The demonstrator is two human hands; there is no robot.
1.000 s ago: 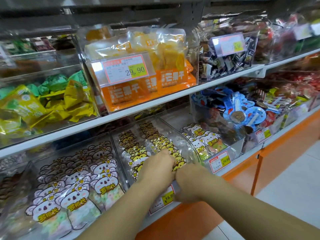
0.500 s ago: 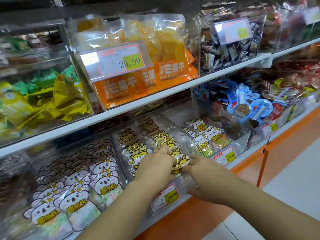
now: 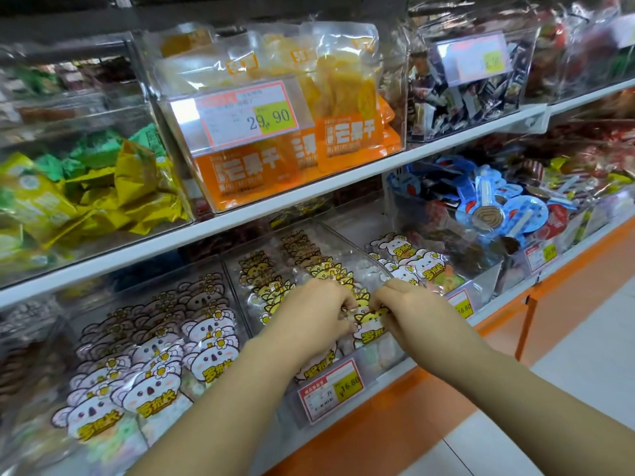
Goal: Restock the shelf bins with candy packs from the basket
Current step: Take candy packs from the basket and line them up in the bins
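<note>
A clear plastic bin on the lower shelf holds rows of yellow cat-shaped candy packs. My left hand and my right hand both reach into its front end. Their fingers curl round the frontmost yellow cat pack, one hand on each side of it. The fingertips are partly hidden behind the pack. The basket is out of view.
Left of this bin lies a bin of pink koala packs, right of it a bin of white bear packs. The upper shelf carries orange dried-fruit bags and yellow-green packs. An orange cabinet front runs below.
My right hand has moved up from the bin's front lip into the bin and met my left hand at the front cat pack. The camera has drawn closer.
</note>
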